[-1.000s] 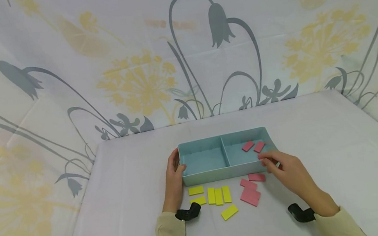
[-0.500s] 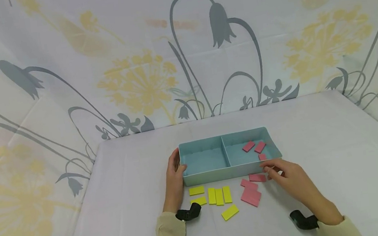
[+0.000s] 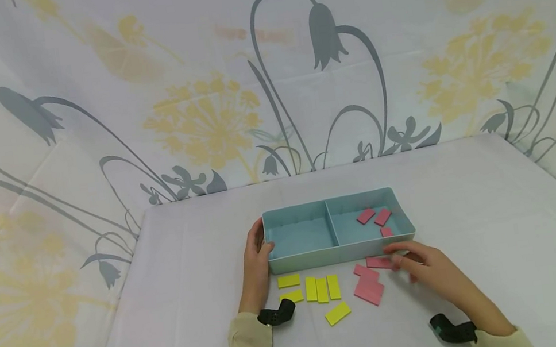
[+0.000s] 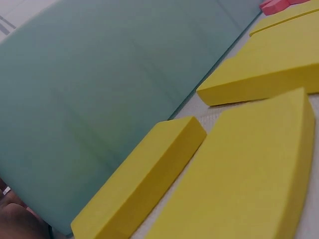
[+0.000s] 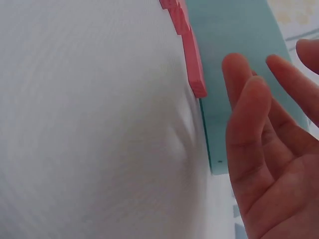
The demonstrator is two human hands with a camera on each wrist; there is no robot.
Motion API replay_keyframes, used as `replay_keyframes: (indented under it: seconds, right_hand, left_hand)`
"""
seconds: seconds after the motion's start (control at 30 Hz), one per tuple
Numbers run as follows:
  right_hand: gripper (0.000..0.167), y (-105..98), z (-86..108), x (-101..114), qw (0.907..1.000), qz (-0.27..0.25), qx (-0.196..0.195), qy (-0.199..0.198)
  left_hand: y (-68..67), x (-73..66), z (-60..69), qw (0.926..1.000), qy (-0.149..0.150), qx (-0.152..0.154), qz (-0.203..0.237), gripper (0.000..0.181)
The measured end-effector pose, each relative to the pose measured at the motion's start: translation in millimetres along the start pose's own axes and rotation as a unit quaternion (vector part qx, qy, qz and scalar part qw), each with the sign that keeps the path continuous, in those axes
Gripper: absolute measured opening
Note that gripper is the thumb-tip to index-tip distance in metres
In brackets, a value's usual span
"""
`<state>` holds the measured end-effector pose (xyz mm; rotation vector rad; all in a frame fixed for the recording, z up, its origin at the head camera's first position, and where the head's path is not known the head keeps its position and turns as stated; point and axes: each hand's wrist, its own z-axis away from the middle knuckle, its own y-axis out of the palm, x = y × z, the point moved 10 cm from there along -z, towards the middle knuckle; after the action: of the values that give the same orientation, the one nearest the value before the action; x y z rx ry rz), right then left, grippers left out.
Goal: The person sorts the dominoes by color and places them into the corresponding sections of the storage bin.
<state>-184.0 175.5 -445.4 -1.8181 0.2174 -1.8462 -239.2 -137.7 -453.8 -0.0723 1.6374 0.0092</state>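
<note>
The left hand (image 3: 255,269) grips the left end of a blue two-compartment box (image 3: 301,261), thumb over the rim. The right hand (image 3: 433,270) hovers by the box's front right, fingertips close to a pink block (image 3: 378,262) lying at the front wall. In the right wrist view that hand (image 5: 279,159) has its fingers parted and nothing between them, beside the pink block (image 5: 194,64). Inside the right compartment lie three pink blocks (image 3: 365,216); the left compartment holds none. More pink blocks (image 3: 368,289) lie before the box, some touching.
Several yellow blocks (image 3: 338,313) lie on the white cloth in front of the box's left half; the left wrist view shows them (image 4: 144,174) close beside its wall (image 4: 99,99). A patterned cloth (image 3: 226,87) hangs behind the table. Black wrist cameras (image 3: 277,312) sit at both wrists.
The right hand has released a pink block inside the right compartment's front, then moved back over the rim and down towards the pink block outside. The left hand has stayed on the box.
</note>
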Motion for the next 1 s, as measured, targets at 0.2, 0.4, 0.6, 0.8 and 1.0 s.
replay_keyframes:
  seconds: [0.2, 0.4, 0.6, 0.8, 1.0]
  right_hand:
    - [0.041, 7.1, 1.2, -3.9, 0.9988, -0.014, 0.047, 0.007]
    - [0.047, 16.8, 3.0, -2.9, 0.9954, -0.006, 0.095, 0.008]
    - [0.048, 21.7, 4.2, -2.1, 0.9943, -0.023, 0.104, 0.01]
    - [0.048, 28.5, 3.7, 0.9, 0.9931, -0.043, 0.108, 0.013]
    - [0.046, 32.7, 3.9, -1.3, 0.9935, -0.053, 0.098, 0.026]
  left_hand:
    - [0.7, -0.7, 0.1, 1.0, 0.004, 0.001, 0.006, 0.052]
    - [1.4, -2.6, 0.3, 0.9999, 0.009, 0.003, 0.006, 0.052]
    - [-0.1, -0.4, 0.5, 1.0, 0.002, 0.002, -0.001, 0.052]
    - [0.5, -0.6, -0.4, 1.0, 0.007, 0.002, 0.001, 0.052]
    - [0.6, -2.7, 0.7, 0.9999, 0.015, 0.003, -0.001, 0.052]
